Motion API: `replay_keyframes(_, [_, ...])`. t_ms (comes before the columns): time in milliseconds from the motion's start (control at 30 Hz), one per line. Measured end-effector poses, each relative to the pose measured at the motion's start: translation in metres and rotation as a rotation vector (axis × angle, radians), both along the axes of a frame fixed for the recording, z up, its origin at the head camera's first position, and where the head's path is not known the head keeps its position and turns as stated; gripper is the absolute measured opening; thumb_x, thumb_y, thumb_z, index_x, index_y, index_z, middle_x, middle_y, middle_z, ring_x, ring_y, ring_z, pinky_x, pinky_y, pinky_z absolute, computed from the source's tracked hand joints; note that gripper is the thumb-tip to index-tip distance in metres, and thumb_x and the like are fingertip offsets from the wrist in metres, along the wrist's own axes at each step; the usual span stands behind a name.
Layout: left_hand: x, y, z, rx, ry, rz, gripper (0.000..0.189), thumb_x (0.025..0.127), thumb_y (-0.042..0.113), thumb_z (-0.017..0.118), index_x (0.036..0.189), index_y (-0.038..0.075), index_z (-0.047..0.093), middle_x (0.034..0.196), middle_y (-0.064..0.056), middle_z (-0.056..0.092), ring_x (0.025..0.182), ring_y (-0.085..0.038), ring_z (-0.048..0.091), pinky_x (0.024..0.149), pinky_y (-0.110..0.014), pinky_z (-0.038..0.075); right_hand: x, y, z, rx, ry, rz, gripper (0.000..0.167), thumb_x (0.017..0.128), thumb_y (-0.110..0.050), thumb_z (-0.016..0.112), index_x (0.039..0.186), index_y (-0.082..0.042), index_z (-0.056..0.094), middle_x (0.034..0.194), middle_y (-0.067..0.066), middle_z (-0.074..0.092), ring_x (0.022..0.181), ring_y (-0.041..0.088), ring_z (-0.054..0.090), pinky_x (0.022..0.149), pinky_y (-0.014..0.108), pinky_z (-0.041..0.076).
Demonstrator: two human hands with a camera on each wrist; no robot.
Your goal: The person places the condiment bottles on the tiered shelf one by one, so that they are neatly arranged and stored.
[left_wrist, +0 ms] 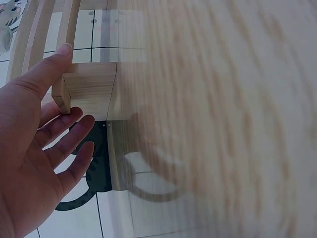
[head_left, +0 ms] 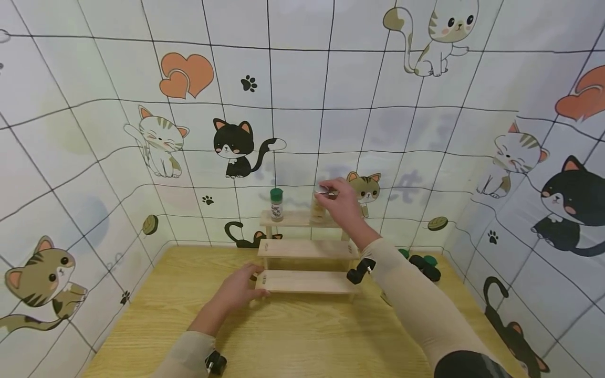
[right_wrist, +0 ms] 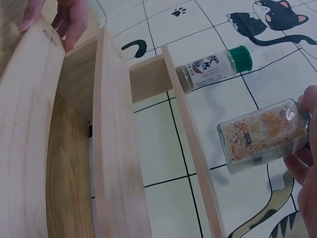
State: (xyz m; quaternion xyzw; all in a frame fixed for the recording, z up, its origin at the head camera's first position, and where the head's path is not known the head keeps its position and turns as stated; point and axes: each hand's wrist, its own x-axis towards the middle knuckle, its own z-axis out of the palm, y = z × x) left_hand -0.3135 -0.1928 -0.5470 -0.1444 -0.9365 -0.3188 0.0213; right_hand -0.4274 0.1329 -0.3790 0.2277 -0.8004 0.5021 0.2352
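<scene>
A three-step wooden rack (head_left: 309, 282) stands against the back wall. My left hand (head_left: 240, 287) grips the left end of its lowest step, the thumb on top and the fingertips at the underside, as the left wrist view shows. My right hand (head_left: 341, 202) holds a square glass seasoning jar (right_wrist: 265, 136) by its silver lid (head_left: 322, 189). Pale and orange grains fill the jar. Its base is a little apart from the top step (right_wrist: 190, 134) in the right wrist view. A seasoning bottle (head_left: 277, 206) with a green cap stands upright on the top step's left.
Several black and green-capped things (head_left: 425, 266) lie on the wooden table (head_left: 302, 336) to the right of the rack, partly behind my right forearm. A cat-print tiled sheet (head_left: 302, 79) covers the back and side walls.
</scene>
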Motion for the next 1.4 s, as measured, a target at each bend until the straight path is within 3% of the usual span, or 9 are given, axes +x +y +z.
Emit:
replay_keyframes(433, [0.001, 0.000, -0.001, 0.005, -0.007, 0.003, 0.070, 0.088, 0.037, 0.097, 0.144, 0.007, 0.069, 0.137, -0.007, 0.068, 0.119, -0.030, 0.071, 0.099, -0.056, 0.058, -0.019, -0.019, -0.015, 0.010, 0.006, -0.004, 0.025, 0.099, -0.008, 0.085, 0.122, -0.001, 0.077, 0.116, 0.010, 0.063, 0.113, 0.025, 0.067, 0.098, 0.038, 0.063])
replay_keyframes(733, [-0.004, -0.001, -0.008, -0.008, -0.003, 0.010, 0.071, 0.088, 0.040, 0.097, 0.145, 0.009, 0.069, 0.135, -0.004, 0.069, 0.119, -0.028, 0.070, 0.099, -0.054, 0.058, -0.021, -0.022, -0.017, 0.032, -0.017, 0.003, 0.026, 0.103, -0.013, 0.081, 0.126, -0.002, 0.074, 0.123, 0.009, 0.062, 0.117, 0.026, 0.065, 0.101, 0.040, 0.061])
replay_keyframes(1000, [-0.004, -0.001, -0.007, -0.004, -0.015, 0.006, 0.070, 0.089, 0.039, 0.096, 0.146, 0.010, 0.068, 0.136, -0.004, 0.068, 0.120, -0.028, 0.070, 0.100, -0.054, 0.058, -0.021, -0.023, -0.017, 0.043, -0.037, 0.018, 0.029, 0.106, -0.016, 0.078, 0.130, 0.000, 0.071, 0.126, 0.011, 0.061, 0.120, 0.029, 0.063, 0.105, 0.046, 0.059])
replay_keyframes(1233, [-0.002, 0.000, -0.005, 0.008, -0.007, -0.006, 0.069, 0.088, 0.036, 0.097, 0.144, 0.007, 0.069, 0.135, -0.006, 0.068, 0.119, -0.029, 0.071, 0.099, -0.055, 0.059, -0.019, -0.017, -0.019, 0.083, -0.062, 0.024, 0.049, 0.104, -0.018, 0.081, 0.146, -0.001, 0.061, 0.138, 0.015, 0.061, 0.128, 0.031, 0.062, 0.109, 0.050, 0.055])
replay_keyframes(1400, [-0.004, -0.001, -0.006, -0.002, -0.009, 0.006, 0.071, 0.087, 0.039, 0.097, 0.145, 0.008, 0.069, 0.134, -0.003, 0.068, 0.119, -0.028, 0.070, 0.099, -0.054, 0.058, -0.009, -0.008, -0.020, 0.069, -0.140, 0.022, 0.069, 0.103, -0.031, 0.083, 0.159, -0.005, 0.051, 0.149, 0.015, 0.054, 0.135, 0.033, 0.056, 0.116, 0.053, 0.049])
